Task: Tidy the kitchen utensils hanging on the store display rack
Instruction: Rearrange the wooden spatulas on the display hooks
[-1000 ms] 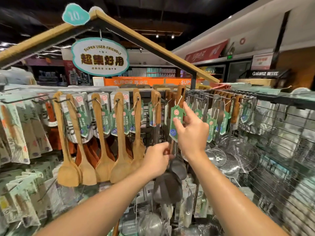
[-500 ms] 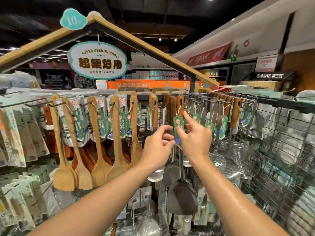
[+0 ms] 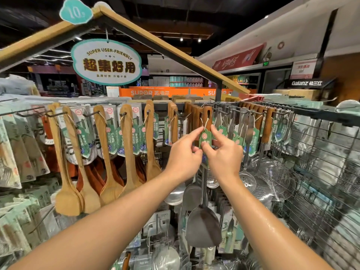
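Both grips are pinching one item: my left hand [image 3: 184, 152] and right hand [image 3: 224, 155] hold the green paper price tag [image 3: 205, 137] by its opposite edges, where it hangs on a pale string from the brown wooden handle [image 3: 206, 117] of a dark metal spatula [image 3: 203, 225] on the black wire display rack [image 3: 321, 114]. To do this step well I judge the thin tag should be turned flat, print outward, without tugging the string. Smooth light wooden spatulas [image 3: 109, 158] hang leftward, perforated steel skimmers [image 3: 247, 178] rightward.
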